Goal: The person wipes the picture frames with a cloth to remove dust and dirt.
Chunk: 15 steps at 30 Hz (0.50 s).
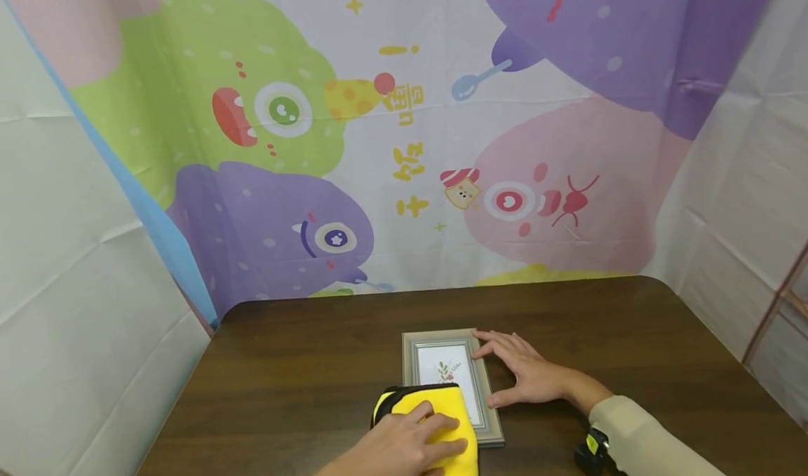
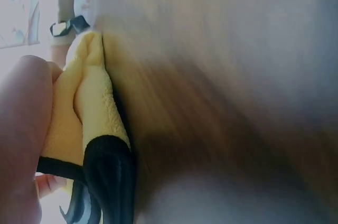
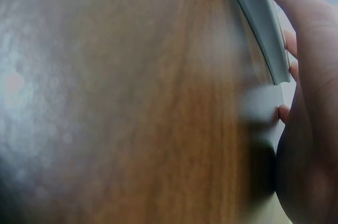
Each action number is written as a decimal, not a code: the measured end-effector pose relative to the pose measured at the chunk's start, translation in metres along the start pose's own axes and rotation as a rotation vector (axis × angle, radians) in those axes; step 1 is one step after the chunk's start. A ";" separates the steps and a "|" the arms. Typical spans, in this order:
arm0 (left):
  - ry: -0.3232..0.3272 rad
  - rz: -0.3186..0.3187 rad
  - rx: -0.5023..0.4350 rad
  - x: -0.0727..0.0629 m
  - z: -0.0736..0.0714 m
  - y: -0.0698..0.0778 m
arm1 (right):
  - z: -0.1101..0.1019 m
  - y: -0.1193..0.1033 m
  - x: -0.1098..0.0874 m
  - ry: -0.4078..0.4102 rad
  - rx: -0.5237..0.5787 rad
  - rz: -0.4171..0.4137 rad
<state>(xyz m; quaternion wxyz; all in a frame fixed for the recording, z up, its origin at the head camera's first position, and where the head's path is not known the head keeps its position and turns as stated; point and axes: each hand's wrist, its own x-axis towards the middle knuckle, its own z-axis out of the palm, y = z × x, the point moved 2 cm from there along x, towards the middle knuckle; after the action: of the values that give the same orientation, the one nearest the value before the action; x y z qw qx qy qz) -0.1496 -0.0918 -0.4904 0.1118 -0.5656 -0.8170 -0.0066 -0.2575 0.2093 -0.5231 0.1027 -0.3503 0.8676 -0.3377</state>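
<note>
A champagne-grey picture frame lies on the table, with a sprig of leaves and a red flower on its white print. A folded yellow cloth with black edging covers its lower left part. My left hand holds the cloth down there, fingers spread and bent over it. In the left wrist view the cloth bunches beside the thumb. My right hand steadies the frame's right side, fingers at the upper corner and thumb lower along the edge. The right wrist view shows the frame's grey side by that thumb.
The dark wooden table has rounded far corners. Behind it hangs a cloth printed with cartoon monsters, and pale sheets flank both sides. A black device with a yellow-green mark sits at the right wrist.
</note>
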 end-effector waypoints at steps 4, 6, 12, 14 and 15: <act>-0.012 -0.013 0.004 0.010 0.003 0.006 | 0.000 0.001 0.000 0.002 -0.009 -0.002; -0.036 -0.024 -0.005 0.015 0.004 0.009 | 0.001 0.001 -0.001 0.004 -0.010 -0.003; -0.090 -0.028 -0.001 0.030 0.004 0.016 | 0.001 0.002 0.000 0.005 -0.014 -0.001; -0.096 -0.024 0.006 0.035 0.004 0.018 | 0.001 0.003 0.000 0.003 -0.012 0.003; -0.099 -0.022 0.011 0.037 0.003 0.019 | 0.001 0.003 0.000 0.002 -0.012 0.005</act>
<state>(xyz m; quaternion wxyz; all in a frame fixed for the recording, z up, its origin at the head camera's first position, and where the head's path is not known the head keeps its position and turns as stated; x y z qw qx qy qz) -0.1454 -0.0504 -0.4889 0.0741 -0.5557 -0.8277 0.0248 -0.2586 0.2107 -0.5258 0.1004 -0.3485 0.8706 -0.3325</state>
